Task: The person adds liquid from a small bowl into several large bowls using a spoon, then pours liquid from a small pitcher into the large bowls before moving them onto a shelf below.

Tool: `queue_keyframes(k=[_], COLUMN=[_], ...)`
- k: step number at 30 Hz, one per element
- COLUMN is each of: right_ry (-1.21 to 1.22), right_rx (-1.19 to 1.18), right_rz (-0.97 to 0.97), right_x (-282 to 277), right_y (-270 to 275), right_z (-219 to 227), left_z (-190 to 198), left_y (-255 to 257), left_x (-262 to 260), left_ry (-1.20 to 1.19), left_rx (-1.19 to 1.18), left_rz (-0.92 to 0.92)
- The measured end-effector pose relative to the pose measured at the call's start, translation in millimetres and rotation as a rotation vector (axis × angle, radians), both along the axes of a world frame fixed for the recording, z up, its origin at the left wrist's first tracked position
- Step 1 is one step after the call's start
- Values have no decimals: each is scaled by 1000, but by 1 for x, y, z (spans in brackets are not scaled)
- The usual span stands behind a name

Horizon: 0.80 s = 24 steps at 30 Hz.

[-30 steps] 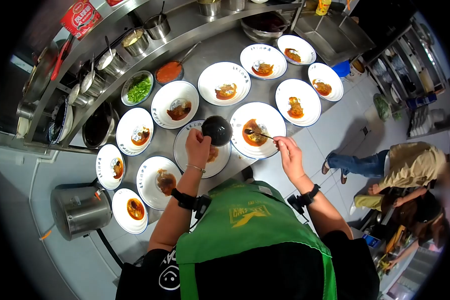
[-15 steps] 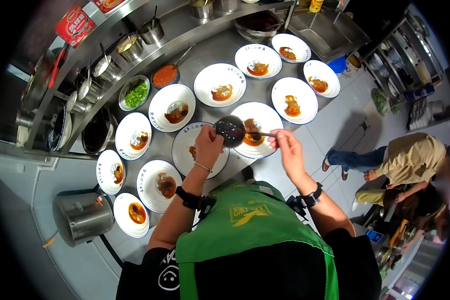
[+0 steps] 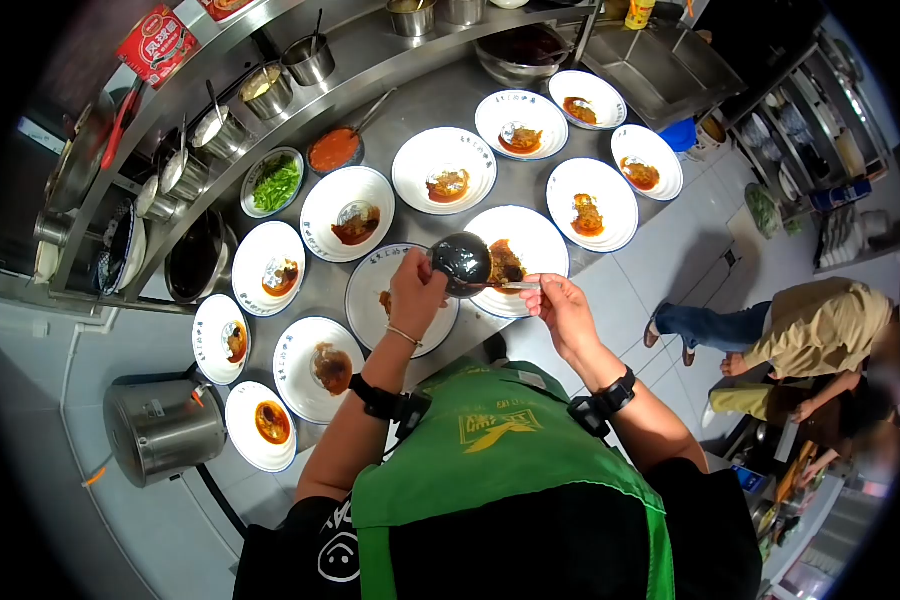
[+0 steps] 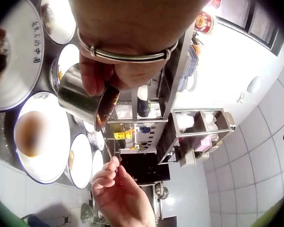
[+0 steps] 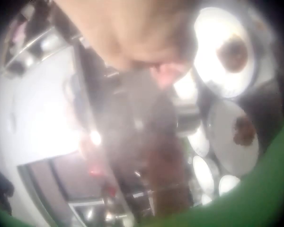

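Observation:
My left hand [image 3: 416,290] grips the rim of a small metal pot [image 4: 77,97] holding dark sauce [image 3: 461,258]. The pot hangs above the table, overlapping the left edge of a white bowl [image 3: 548,236] in the head view. Between thumb and fingers my right hand [image 3: 567,312] pinches the handle of a spoon [image 3: 515,286], which reaches across to the pot's near side. That bowl contains reddish-brown sauce and bits. Another white bowl [image 3: 370,290] lies partly hidden under my left hand. The right wrist view is blurred and shows the right hand [image 5: 132,38] only roughly.
Several white bowls with sauce portions cover the steel table [image 3: 410,105]. Chopped greens [image 3: 276,183] and a red sauce bowl [image 3: 336,150] stand behind them. A steel shelf [image 3: 345,85] carries pots; a sink [image 3: 660,70] is at far right. People [image 3: 820,320] work to the right.
The pot moved right, from over the left bowl to beside the sauced one. The spoon went from inside that bowl to the pot's near edge, and my right hand shifted slightly left and down.

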State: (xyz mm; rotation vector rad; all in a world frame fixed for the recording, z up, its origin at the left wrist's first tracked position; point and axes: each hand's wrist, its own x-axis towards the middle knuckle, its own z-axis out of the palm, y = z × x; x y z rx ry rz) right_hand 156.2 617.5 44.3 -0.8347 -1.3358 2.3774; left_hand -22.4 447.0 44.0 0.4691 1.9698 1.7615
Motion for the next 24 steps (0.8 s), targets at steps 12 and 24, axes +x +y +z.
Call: queue_keyframes(k=[12, 24], right_ry=[62, 187], right_rx=[5, 1506], right_rz=[-8, 31], right_x=[-45, -198], right_y=[43, 91], right_z=[16, -81], left_z=[-17, -18], left_y=[-7, -24], left_x=[-16, -35], left_ry=[-206, 29], left_rx=[47, -108], left_rz=[224, 443])
